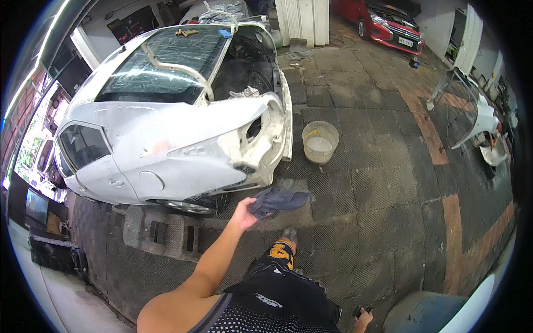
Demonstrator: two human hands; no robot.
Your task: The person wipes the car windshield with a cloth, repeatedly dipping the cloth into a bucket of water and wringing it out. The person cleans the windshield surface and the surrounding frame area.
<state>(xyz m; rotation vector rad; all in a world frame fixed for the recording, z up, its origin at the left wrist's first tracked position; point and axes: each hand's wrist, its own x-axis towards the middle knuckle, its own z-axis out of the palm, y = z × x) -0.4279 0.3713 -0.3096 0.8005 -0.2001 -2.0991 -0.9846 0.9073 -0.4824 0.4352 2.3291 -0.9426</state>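
Note:
My left hand [244, 214] is closed on a dark grey-blue cloth [280, 201], held out in front of me with its loose end hanging to the right. Just past it is the rear corner of a white car body [205, 130], apart from the hand and the cloth. Low at the right, beside my leg, my right hand [363, 319] is closed around a small black object [362, 309] whose kind I cannot make out.
A whitish bucket [320, 142] with cloudy liquid stands on the dark tiled floor. Plastic step blocks [161, 228] lie beside the car's wheel. A blue drum [422, 313] is at the lower right, a loose white body panel [482, 119] at the right, and a red car [388, 28] farther back.

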